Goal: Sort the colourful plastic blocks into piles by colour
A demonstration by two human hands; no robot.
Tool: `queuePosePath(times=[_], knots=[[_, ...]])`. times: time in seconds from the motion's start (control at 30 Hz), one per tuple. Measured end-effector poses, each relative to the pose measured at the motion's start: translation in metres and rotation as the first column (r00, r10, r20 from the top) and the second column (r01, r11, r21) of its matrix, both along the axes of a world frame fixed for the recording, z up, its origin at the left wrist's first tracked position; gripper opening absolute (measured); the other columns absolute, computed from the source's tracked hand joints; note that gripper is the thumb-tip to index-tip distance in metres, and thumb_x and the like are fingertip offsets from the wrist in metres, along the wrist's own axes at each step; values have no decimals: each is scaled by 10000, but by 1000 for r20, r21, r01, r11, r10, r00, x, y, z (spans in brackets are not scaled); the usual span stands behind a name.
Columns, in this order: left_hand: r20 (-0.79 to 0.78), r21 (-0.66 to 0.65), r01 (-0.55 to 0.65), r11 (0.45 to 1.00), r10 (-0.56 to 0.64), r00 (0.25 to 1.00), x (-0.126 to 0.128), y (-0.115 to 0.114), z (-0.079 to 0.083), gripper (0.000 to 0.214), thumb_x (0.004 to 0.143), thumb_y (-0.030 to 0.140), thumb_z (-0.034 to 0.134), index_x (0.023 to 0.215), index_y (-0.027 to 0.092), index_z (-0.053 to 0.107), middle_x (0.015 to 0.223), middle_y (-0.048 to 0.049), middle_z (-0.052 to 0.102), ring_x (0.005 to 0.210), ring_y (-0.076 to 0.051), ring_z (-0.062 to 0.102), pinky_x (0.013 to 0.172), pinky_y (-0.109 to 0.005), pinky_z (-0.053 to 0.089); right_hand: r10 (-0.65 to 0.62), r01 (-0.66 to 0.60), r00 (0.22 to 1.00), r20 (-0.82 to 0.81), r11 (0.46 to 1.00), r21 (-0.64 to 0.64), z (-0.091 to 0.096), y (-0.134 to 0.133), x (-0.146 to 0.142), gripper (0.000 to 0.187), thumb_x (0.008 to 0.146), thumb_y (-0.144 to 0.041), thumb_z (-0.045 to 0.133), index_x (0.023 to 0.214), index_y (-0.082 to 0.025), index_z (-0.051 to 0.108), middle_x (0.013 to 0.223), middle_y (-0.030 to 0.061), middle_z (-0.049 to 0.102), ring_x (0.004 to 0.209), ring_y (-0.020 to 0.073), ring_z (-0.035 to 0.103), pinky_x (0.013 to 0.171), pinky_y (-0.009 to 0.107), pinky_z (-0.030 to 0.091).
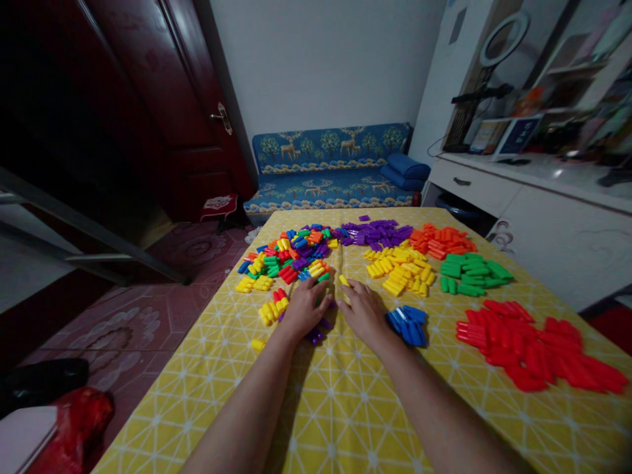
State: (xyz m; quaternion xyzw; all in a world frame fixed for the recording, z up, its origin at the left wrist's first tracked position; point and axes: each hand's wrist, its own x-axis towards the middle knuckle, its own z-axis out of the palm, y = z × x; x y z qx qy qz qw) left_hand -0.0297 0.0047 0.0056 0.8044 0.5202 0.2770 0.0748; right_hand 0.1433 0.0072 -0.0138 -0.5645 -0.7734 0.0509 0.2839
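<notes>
My left hand [306, 306] reaches over the near edge of a mixed heap of coloured plastic building pieces [271, 260]. Its thumb is spread from the fingers, and their tips are close to yellow and green pieces. My right hand [363, 309] is beside it, with a small yellow plastic piece [344, 280] at its fingertips. A few purple pieces [315, 337] lie partly hidden under my left hand. Left of that hand is a small yellow cluster [273, 312]. Just right of my right wrist sits a group of blue pieces [407, 325].
Single-colour piles lie across the patterned yellow tablecloth [340, 408]: purple [375, 232], yellow [402, 268], orange [439, 240], green [474, 272] and red [538, 345]. A lone yellow piece [257, 344] is at the left. Behind the table stands a blue sofa [326, 181]; a white cabinet [553, 224] is at right.
</notes>
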Motion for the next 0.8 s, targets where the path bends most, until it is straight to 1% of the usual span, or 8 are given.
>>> queuePosePath(times=[0.07, 0.13, 0.23, 0.37, 0.47, 0.57, 0.7, 0.8], knots=[[38, -6, 3, 1000, -3, 999, 0, -1, 1, 374, 946, 354, 491, 1244, 173, 626, 1172, -137, 627, 1064, -275, 600, 934, -422, 491, -64, 75, 989, -137, 994, 78, -2, 6, 5, 426, 875, -265, 538, 1272, -124, 602, 1338, 195, 538, 1257, 316, 507, 1051, 475, 427], [98, -3, 17, 1000, -17, 995, -1, -1, 0, 358, 953, 351, 485, 1238, 181, 619, 1166, -120, 636, 1063, -256, 602, 935, -399, 487, -105, 146, 962, -252, 978, 151, -3, 11, 11, 527, 868, -301, 558, 1366, -134, 519, 1475, 201, 393, 1366, 347, 393, 1095, 524, 376], [192, 8, 26, 1000, -27, 981, -2, 1, -2, 300, 955, 327, 485, 1189, 193, 618, 1132, -98, 661, 1055, -236, 608, 927, -378, 480, -104, 174, 938, -330, 967, 188, -1, 12, 17, 574, 880, -333, 557, 1421, -171, 459, 1562, 180, 256, 1437, 364, 276, 1121, 563, 328], [290, 7, 10, 1000, -12, 957, -4, 4, -5, 177, 932, 270, 512, 1047, 196, 624, 1029, -70, 694, 994, -221, 626, 885, -362, 482, 20, 48, 934, -356, 982, 182, -1, 6, 13, 396, 889, -287, 536, 1252, -145, 602, 1398, 190, 496, 1325, 305, 459, 1095, 490, 400], [320, 11, 3, 1000, -7, 947, -5, 5, -5, 138, 909, 213, 515, 1012, 197, 606, 992, -59, 687, 952, -207, 631, 846, -339, 490, 93, -49, 937, -335, 989, 139, -1, -1, 4, 326, 859, -228, 567, 1167, -156, 646, 1224, 149, 630, 1181, 262, 576, 1041, 438, 461], [339, 55, -88, 995, 64, 939, -7, 7, -8, 147, 892, 163, 501, 999, 194, 597, 966, -59, 668, 933, -204, 627, 830, -334, 498, 114, -100, 958, -262, 993, 68, 3, -9, -4, 307, 843, -204, 604, 1143, -182, 663, 1192, 114, 658, 1129, 248, 608, 999, 408, 490], [390, 119, -330, 936, 261, 883, -9, 11, -15, 263, 871, 126, 491, 1113, 172, 583, 1012, -93, 628, 893, -208, 621, 826, -362, 519, 113, -113, 973, -200, 994, 10, 4, -14, -11, 276, 843, -193, 629, 1113, -184, 686, 1167, 114, 674, 1115, 255, 619, 994, 393, 490], [369, 127, -363, 923, 296, 881, -9, 13, -19, 376, 863, 133, 508, 1236, 163, 543, 1116, -128, 588, 956, -226, 619, 873, -394, 528, 105, -104, 975, -197, 994, 16, 0, -13, -13, 278, 848, -187, 619, 1118, -173, 682, 1188, 125, 664, 1140, 261, 606, 1011, 399, 480]])
